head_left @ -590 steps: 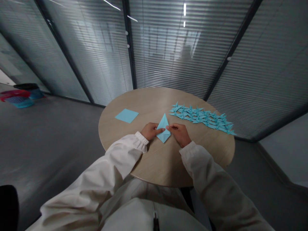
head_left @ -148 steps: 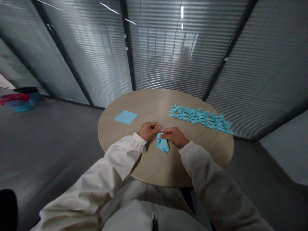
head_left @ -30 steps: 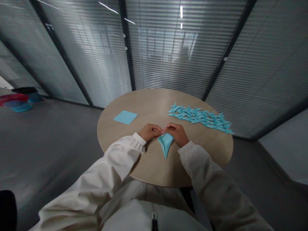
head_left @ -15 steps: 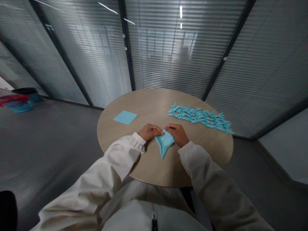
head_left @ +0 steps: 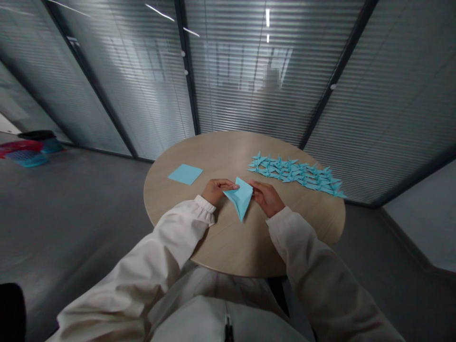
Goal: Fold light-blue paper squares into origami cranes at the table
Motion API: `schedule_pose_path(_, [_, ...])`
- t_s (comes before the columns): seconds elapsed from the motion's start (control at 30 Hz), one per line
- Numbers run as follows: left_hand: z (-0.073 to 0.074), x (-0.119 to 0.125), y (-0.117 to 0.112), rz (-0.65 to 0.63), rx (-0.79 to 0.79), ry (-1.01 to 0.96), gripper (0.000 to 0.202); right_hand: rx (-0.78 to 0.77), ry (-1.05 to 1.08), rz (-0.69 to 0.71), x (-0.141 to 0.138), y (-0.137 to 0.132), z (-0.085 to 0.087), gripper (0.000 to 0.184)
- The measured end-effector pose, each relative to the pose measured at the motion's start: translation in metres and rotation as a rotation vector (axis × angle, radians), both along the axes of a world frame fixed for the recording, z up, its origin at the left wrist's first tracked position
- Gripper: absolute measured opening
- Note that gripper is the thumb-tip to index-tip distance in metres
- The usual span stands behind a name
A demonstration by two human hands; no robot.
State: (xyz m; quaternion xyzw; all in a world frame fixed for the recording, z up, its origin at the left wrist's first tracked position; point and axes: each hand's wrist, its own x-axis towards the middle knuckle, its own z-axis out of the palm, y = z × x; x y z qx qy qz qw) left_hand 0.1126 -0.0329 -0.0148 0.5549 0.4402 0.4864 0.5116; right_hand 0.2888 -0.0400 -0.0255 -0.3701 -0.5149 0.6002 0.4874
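A light blue folded paper (head_left: 240, 197) is held just above the round wooden table (head_left: 228, 242), its long point aimed toward me. My left hand (head_left: 214, 190) pinches its left corner. My right hand (head_left: 266, 196) pinches its right corner. Both hands are closed on the paper, which is spread wide between them.
A flat blue paper square (head_left: 185, 174) lies on the table's left part. Several finished blue paper cranes (head_left: 295, 174) lie in rows at the right. Glass walls with blinds stand behind the table. Coloured baskets (head_left: 24, 151) sit on the floor far left.
The folded paper has opened out wider between my hands over the last second. My hands have moved slightly apart and lifted it.
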Motion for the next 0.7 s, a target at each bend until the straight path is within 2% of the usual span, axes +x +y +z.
schedule_pose_path(0.13, [0.0001,-0.0014,0.0008,0.003,-0.01,-0.036,0.038,-0.043,0.039,0.047,0.0021,-0.0019,0.0026,0.027])
schedule_pose_path(0.37, [0.0006,-0.0012,0.0002,0.017,0.03,0.015,0.038,-0.074,0.015,0.087,0.0004,-0.0036,0.0051,0.03])
schedule_pose_path(0.7, [-0.0022,-0.0003,-0.0007,-0.022,0.068,0.109,0.038,-0.056,-0.012,0.026,-0.0039,-0.0044,0.0029,0.027])
